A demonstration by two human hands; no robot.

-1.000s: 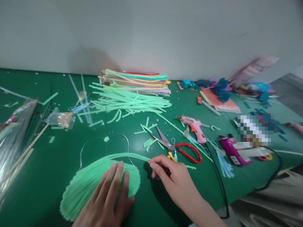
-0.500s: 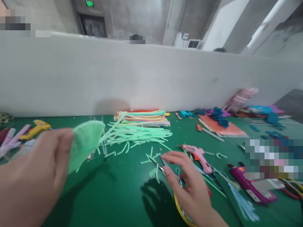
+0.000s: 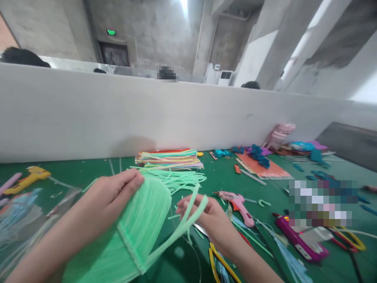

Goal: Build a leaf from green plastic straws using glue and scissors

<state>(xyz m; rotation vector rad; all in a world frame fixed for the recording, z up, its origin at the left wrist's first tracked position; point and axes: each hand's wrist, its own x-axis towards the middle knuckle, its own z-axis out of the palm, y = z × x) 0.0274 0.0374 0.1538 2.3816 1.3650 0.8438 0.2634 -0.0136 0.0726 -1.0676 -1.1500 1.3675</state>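
My left hand is closed on the top edge of a light green fan-shaped piece made of many thin strips side by side, held up above the green table. My right hand is closed on loose green strips that run from the piece's lower corner. A thin wire loop hangs under the piece. Red-handled scissors and yellow-handled pliers lie partly hidden under my right wrist.
A heap of green strips and a stack of coloured strips lie by the white partition. A pink glue gun, a purple glue gun, a yellow glue gun and blue and orange scraps lie around. People's heads show behind the partition.
The green piece went from flat on the table under my left palm to lifted in front of me. My right hand left the scissors and took hold of the loose strips. The view tilted up.
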